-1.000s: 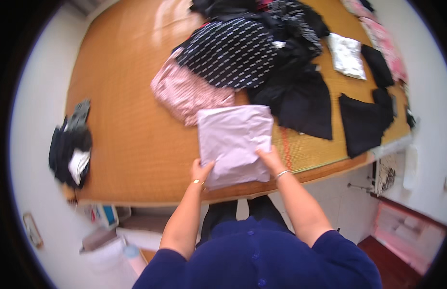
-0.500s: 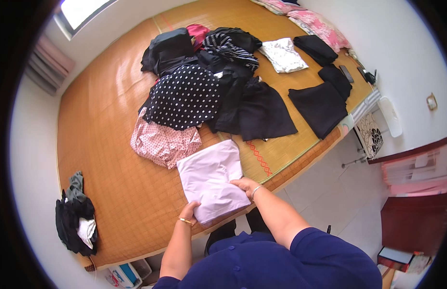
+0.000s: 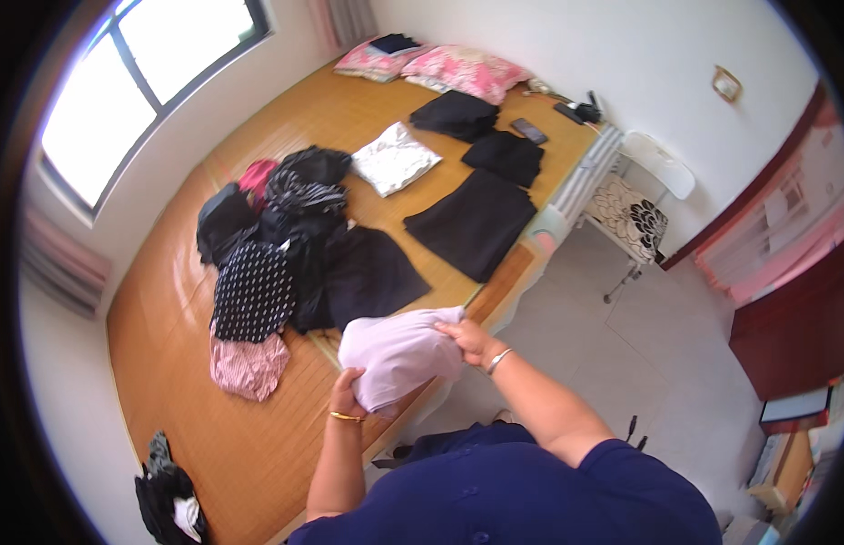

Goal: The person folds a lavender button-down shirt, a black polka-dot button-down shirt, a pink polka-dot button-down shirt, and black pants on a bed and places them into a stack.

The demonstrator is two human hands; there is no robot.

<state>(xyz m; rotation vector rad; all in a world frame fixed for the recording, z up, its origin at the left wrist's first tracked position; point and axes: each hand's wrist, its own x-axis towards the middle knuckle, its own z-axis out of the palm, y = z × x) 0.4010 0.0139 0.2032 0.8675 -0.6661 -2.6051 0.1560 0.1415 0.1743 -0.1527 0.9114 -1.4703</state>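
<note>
A folded pale lilac garment (image 3: 397,352) is held between my two hands over the front edge of the bed. My left hand (image 3: 347,392) grips its near left corner, thumb on top. At its right side my right hand (image 3: 469,341) has the cloth pinched, fingers partly hidden beneath. The garment bulges and its far edge curls over. Just beyond it lies a dark skirt-like garment (image 3: 372,272), part of a heap with a black polka-dot piece (image 3: 253,291) and a pink patterned piece (image 3: 249,365).
Folded black clothes (image 3: 474,222) and a folded white garment (image 3: 394,160) lie farther back on the mat-covered bed (image 3: 168,363). A phone (image 3: 529,131) rests near the wall. Beyond the bed's right edge stands a folding chair (image 3: 633,213). Another small clothes pile (image 3: 165,490) sits at lower left.
My view has swung to the right. The lilac garment, flat on the bed edge before, is now lifted and bunched between my hands.
</note>
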